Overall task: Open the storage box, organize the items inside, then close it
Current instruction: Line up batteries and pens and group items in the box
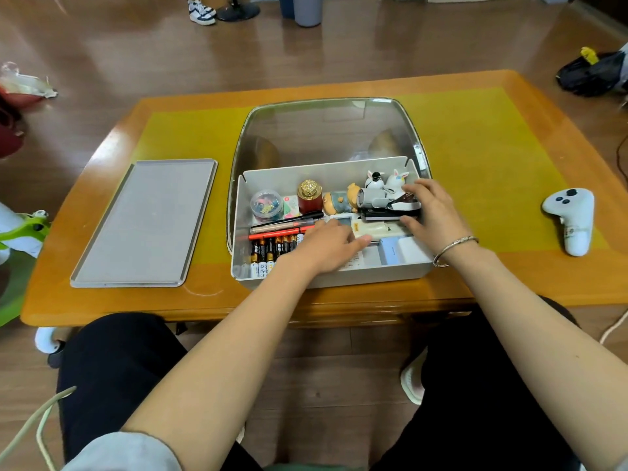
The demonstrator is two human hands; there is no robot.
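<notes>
While the box (326, 277) sits open in the middle of the counter (475, 283), both your hands are inside it. Your left hand (331, 248) lies flat and loose on the papers near the front, holding nothing. Your right hand (430, 212) curls around a black stapler (390, 214) at the right side. Batteries (268, 253) and pens (285, 226) lie at the lower left of the box. Its clear lid (326, 130) stands up behind. A grey tray (146, 222) lies to the left.
</notes>
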